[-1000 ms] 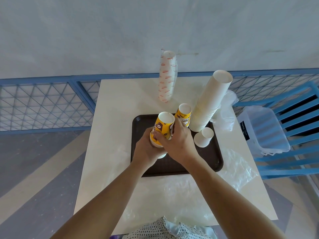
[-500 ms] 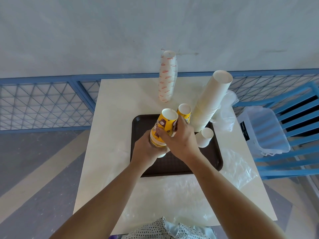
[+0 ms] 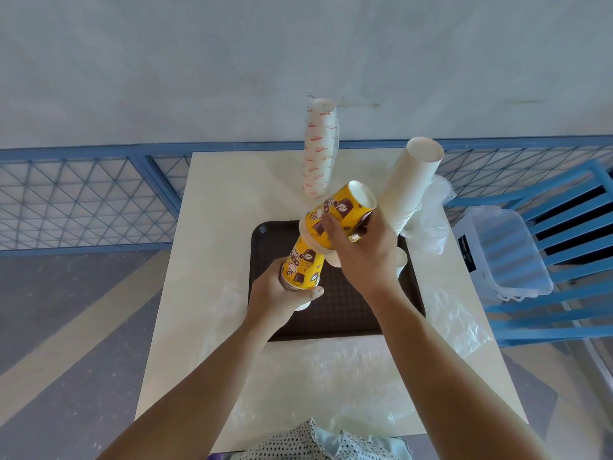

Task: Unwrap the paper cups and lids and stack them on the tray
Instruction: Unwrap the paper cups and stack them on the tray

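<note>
Both hands hold yellow printed paper cups over the dark brown tray (image 3: 348,313). My left hand (image 3: 282,293) grips the lower yellow cup stack (image 3: 303,265) near its base. My right hand (image 3: 361,247) grips the upper yellow cups (image 3: 341,210), tilted up to the right; their open end meets the top of the lower stack. A tall stack of plain white cups (image 3: 411,184) leans at the tray's back right. A small white cup (image 3: 400,260) shows behind my right hand. A wrapped sleeve of cups (image 3: 320,147) stands on the table behind the tray.
Clear plastic wrap (image 3: 345,376) lies on the white table (image 3: 215,207) in front of the tray, more wrap (image 3: 431,220) at its right. A clear plastic bin (image 3: 504,250) rests on a blue chair (image 3: 570,234) to the right. A blue railing (image 3: 83,194) runs behind.
My right hand has lifted the upper yellow cups up and to the right and tilted them, so the yellow stack reads longer. My left hand holds lower on the stack.
</note>
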The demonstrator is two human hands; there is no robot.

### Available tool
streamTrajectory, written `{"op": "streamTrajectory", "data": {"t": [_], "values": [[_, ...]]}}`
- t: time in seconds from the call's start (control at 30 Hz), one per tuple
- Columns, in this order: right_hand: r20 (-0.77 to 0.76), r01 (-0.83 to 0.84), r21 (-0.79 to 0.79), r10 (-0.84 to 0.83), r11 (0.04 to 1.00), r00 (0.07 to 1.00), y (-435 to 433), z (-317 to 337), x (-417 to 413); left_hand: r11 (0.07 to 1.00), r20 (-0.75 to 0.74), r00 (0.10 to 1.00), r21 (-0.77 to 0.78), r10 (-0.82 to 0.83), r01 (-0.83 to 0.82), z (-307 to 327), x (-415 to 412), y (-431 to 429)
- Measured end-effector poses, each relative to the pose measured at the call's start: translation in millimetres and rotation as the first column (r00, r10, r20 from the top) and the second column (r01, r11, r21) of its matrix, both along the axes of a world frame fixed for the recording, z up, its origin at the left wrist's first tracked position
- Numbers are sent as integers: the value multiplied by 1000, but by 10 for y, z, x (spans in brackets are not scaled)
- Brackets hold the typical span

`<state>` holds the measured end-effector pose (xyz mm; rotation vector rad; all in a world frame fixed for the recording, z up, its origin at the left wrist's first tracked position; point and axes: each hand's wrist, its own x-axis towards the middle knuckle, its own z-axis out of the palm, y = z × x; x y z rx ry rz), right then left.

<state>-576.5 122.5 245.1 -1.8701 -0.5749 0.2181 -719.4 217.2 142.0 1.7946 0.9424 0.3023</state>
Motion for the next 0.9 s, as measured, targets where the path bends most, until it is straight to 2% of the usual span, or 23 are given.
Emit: {"op": "streamTrajectory", "data": {"t": [0.1,0.2,0.43,0.57,0.7,0.77,0.83,0.9], "values": [[18,83,64,-84,995,996,-28,90,163,999,14,1000,-27,28,-28,-14,-9,9],[93,138,47,-142,989,985,-19,59,347,996,38,997,-56,66,-64,4,-14,22],[181,126,-157,-97,979,979,163,-469,632,997,48,997,-54,64,-61,135,38,4],[151,74,-299,-29,951,988,189,-740,592,996,58,996,-57,69,-66,159,58,-14],[110,35,-343,3,939,994,126,-805,553,997,68,996,-60,58,-54,193,63,-24],[157,106,-297,-61,949,986,53,-681,468,997,66,996,-50,56,-52,208,65,-22],[247,179,-130,-143,975,958,-48,-492,295,998,62,996,-43,57,-55,211,71,-16],[301,102,-1,-97,995,949,-134,-337,69,998,62,997,-36,44,-42,206,82,-19]]}}
